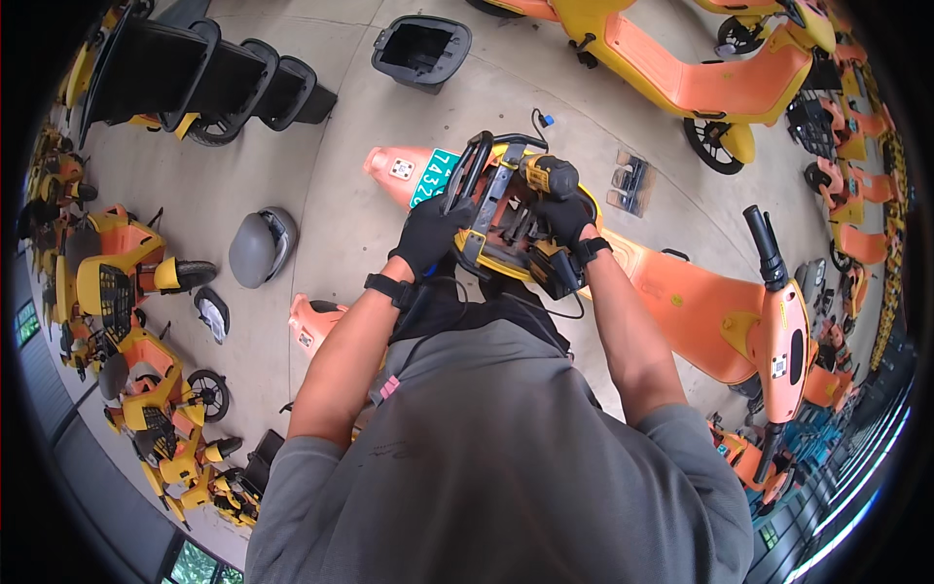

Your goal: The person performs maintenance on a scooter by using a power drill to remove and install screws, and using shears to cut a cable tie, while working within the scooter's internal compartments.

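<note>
My left hand (431, 234) in a black glove is closed round the black tubular rail (473, 161) at the rear of an orange and yellow scooter (686, 311) in front of me. My gloved right hand (564, 216) grips a yellow and black cordless drill (550, 177), held over the open yellow frame (486, 255) with its battery low at the right. The drill's tip is hard to make out. Left of the frame, the orange tail piece (389, 165) carries a green plate (433, 170). A thin black cable hangs below the frame.
More scooters line both sides (156, 380) and stand at upper right (730, 83). A black bin (421, 49), stacked bins (146, 73), a grey seat (255, 248) and a tray of parts (630, 185) lie on the concrete floor (326, 107).
</note>
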`<action>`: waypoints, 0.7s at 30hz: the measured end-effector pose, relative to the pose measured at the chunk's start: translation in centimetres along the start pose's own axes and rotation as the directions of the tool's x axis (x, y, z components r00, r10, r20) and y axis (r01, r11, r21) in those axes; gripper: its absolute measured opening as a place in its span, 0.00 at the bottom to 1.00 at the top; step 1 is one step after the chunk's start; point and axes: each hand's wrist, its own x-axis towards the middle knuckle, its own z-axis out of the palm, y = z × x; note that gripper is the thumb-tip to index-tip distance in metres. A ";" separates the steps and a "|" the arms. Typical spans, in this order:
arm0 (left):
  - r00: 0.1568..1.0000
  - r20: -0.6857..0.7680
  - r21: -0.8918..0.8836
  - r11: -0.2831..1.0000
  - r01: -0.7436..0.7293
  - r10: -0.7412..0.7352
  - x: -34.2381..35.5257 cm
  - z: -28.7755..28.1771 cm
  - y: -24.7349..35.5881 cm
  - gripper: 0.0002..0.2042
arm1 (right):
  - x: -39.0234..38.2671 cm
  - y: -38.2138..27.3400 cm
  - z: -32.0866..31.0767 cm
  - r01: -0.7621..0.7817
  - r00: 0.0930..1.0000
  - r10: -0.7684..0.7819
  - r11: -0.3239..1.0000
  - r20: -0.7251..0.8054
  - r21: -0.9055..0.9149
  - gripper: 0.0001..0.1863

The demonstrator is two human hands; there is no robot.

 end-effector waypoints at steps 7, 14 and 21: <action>1.000 0.000 0.003 1.000 -0.004 0.004 0.3 0.0 -0.5 0.12 | 1.8 -1.1 0.7 -0.037 0.999 0.039 0.996 0.015 -0.084 0.11; 0.999 0.025 0.211 0.977 0.022 -0.028 -0.4 -0.8 1.5 0.14 | 3.3 -2.7 0.7 -0.151 0.979 0.190 0.921 0.076 -0.358 0.15; 0.993 0.091 0.113 0.991 -0.078 0.068 0.2 -0.8 0.3 0.20 | 3.8 -2.9 -0.7 -0.042 0.987 0.122 0.827 0.106 -0.561 0.20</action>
